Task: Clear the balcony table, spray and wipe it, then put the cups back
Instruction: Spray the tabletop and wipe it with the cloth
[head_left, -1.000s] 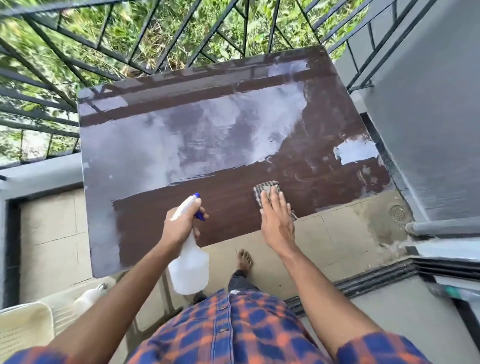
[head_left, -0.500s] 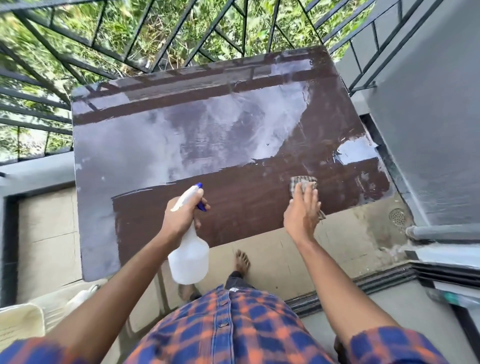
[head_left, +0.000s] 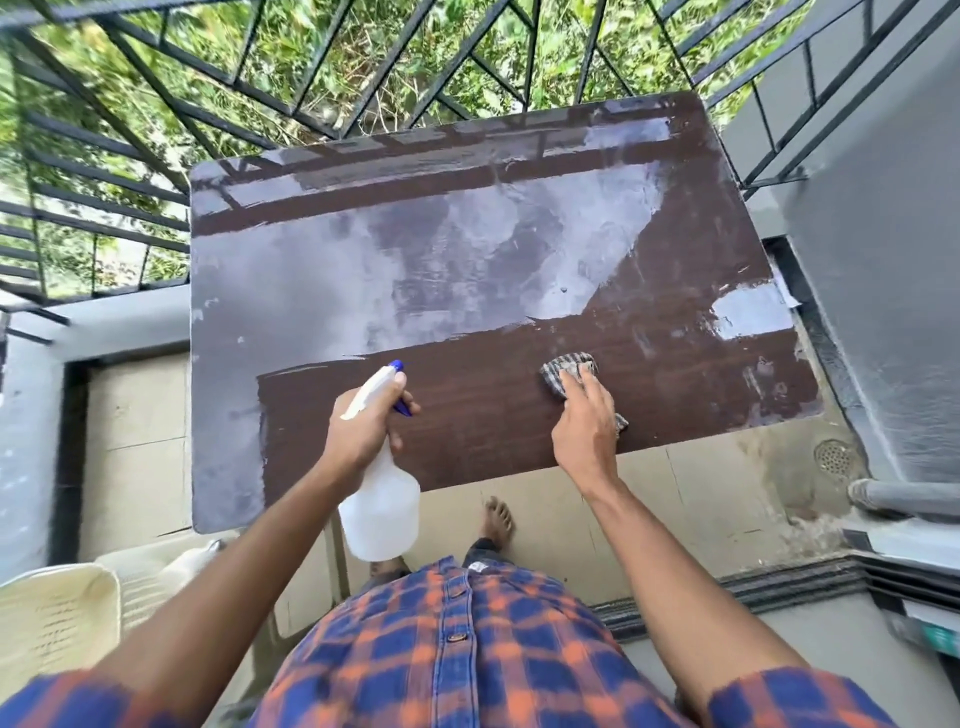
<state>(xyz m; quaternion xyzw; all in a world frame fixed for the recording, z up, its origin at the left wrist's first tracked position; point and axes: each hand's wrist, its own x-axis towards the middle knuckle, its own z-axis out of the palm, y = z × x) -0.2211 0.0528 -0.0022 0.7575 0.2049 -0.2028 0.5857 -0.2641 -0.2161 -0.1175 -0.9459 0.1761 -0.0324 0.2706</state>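
Note:
A dark brown balcony table (head_left: 467, 270) fills the middle of the head view, glossy and wet with pale reflections over its far and left parts. My left hand (head_left: 363, 426) grips the neck of a white spray bottle (head_left: 382, 509) with a blue trigger, held over the table's near edge. My right hand (head_left: 587, 421) presses flat on a checked cloth (head_left: 563, 371) that lies on the table's near right part. No cups show in this view.
A black metal railing (head_left: 311, 78) with greenery behind it runs along the table's far side. A grey wall (head_left: 883, 260) stands at the right, with a floor drain (head_left: 832, 457) and a pipe (head_left: 904, 493) below it. A cream plastic chair (head_left: 57, 618) sits at lower left.
My right hand slid the cloth to the right along the near edge, then back a little to the left. The left hand kept its hold on the spray bottle.

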